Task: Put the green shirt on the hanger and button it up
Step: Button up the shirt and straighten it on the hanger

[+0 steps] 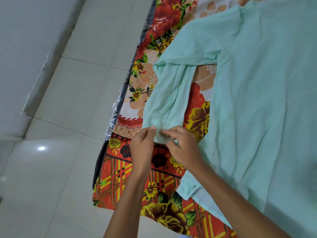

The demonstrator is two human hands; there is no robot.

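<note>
No readable writing. Left hand (143, 146) and right hand (183, 147) both pinching sleeve cuff (162, 137) of green shirt (257, 100) on floral bed (123, 177).

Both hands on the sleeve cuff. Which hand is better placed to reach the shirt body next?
Right, probably. The right hand pinches the cuff on the side next to the shirt body, its forearm already lying across it. The left hand holds the cuff's outer side, nearer the bed edge.
</note>
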